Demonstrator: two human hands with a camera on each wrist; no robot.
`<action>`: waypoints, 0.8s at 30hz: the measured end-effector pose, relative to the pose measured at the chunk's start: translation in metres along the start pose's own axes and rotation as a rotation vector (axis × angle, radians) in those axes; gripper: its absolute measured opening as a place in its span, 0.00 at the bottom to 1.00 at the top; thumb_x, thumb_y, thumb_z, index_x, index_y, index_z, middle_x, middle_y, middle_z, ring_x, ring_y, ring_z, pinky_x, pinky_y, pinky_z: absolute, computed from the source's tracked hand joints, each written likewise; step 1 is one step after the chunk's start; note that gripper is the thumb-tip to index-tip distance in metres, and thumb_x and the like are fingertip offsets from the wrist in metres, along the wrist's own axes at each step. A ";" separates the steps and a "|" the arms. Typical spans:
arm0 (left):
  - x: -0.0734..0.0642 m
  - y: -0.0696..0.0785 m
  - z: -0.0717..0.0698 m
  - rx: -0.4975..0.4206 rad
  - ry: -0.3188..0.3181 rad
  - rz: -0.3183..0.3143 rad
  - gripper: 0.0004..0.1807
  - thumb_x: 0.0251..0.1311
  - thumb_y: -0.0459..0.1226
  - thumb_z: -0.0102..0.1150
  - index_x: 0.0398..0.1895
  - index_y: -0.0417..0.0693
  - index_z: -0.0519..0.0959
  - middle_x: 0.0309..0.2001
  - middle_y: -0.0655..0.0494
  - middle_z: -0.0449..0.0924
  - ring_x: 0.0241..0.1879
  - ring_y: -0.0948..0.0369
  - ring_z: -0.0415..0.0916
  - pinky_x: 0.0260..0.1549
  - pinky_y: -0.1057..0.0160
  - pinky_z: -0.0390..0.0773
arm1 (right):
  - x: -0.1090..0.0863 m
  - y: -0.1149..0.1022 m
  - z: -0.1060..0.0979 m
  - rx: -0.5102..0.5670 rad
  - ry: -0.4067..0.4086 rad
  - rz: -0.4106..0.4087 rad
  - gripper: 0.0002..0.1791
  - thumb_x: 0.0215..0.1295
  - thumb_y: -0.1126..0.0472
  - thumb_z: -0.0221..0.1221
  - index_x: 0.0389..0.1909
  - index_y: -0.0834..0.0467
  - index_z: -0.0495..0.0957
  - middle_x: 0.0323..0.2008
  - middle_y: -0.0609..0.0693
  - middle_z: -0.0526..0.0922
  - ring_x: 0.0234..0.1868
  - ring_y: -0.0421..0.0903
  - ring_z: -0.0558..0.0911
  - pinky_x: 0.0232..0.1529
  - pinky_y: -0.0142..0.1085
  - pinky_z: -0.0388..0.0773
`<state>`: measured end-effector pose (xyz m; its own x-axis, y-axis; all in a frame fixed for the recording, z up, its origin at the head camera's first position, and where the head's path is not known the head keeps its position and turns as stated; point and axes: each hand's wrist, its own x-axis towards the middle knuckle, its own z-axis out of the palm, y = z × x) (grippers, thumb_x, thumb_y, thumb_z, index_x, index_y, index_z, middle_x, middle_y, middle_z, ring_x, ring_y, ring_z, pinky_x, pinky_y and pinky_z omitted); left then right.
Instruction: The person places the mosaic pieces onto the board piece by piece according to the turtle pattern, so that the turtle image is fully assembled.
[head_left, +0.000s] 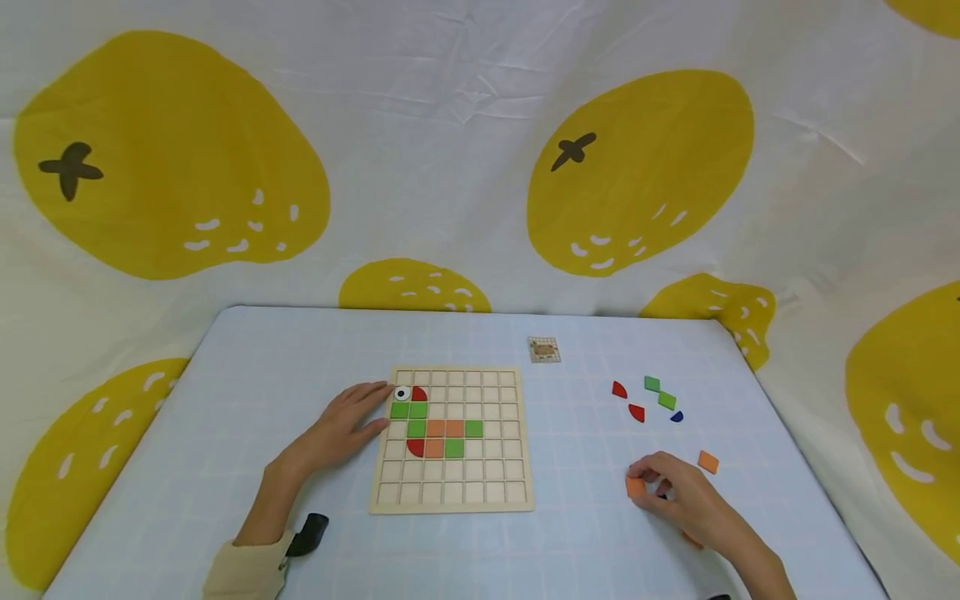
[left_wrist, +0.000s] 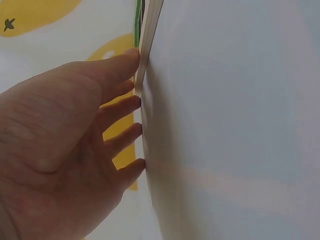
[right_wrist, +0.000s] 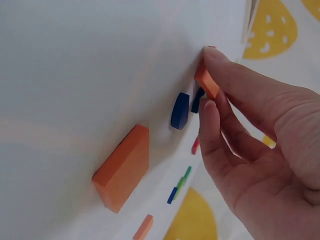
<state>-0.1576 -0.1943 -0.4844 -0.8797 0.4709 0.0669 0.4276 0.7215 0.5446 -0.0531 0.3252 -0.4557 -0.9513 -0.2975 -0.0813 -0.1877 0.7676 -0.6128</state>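
Supporting the grid board [head_left: 502, 497], the table [head_left: 300, 358] extends beyond it. Coloured tiles [head_left: 418, 410] occupy the board's left and centre cells, with an eye tile [head_left: 402, 393] near its far-left corner. Left hand [head_left: 341, 432]: fingers extended, gripping nothing, thumb and a fingertip touching the board's left edge. Right hand [head_left: 678, 490]: well right of the board, thumb and fingers pinching an orange tile [head_left: 634, 487], gap reduced to the tile's width. Picture card [head_left: 544, 350]: just beyond the board's far-right corner. Green tiles [head_left: 667, 401] and red quarter-rounds [head_left: 637, 412]: right of the board. Blue half-round [head_left: 677, 417]: farther right of the board.
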 end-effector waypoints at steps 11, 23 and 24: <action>-0.001 0.004 -0.001 0.026 0.014 0.009 0.31 0.72 0.39 0.61 0.75 0.41 0.68 0.72 0.41 0.69 0.70 0.40 0.63 0.68 0.35 0.64 | 0.019 -0.009 0.002 0.068 -0.020 -0.038 0.09 0.65 0.63 0.69 0.45 0.56 0.84 0.37 0.40 0.82 0.36 0.36 0.78 0.39 0.29 0.82; 0.000 0.005 -0.002 0.068 0.022 0.034 0.30 0.72 0.40 0.62 0.74 0.40 0.69 0.70 0.41 0.71 0.70 0.41 0.65 0.68 0.37 0.66 | 0.048 -0.026 0.018 0.090 0.100 -0.127 0.09 0.64 0.65 0.70 0.43 0.56 0.84 0.37 0.41 0.84 0.36 0.37 0.80 0.39 0.30 0.84; 0.000 0.005 -0.002 0.073 0.022 0.039 0.30 0.72 0.40 0.62 0.74 0.40 0.69 0.70 0.41 0.71 0.70 0.41 0.65 0.68 0.37 0.66 | 0.050 -0.028 0.019 0.102 0.099 -0.131 0.09 0.64 0.65 0.70 0.43 0.56 0.84 0.37 0.41 0.84 0.37 0.37 0.80 0.39 0.30 0.84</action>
<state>-0.1561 -0.1921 -0.4799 -0.8661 0.4886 0.1053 0.4748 0.7383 0.4789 -0.0909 0.2783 -0.4574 -0.9405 -0.3304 0.0789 -0.2908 0.6631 -0.6898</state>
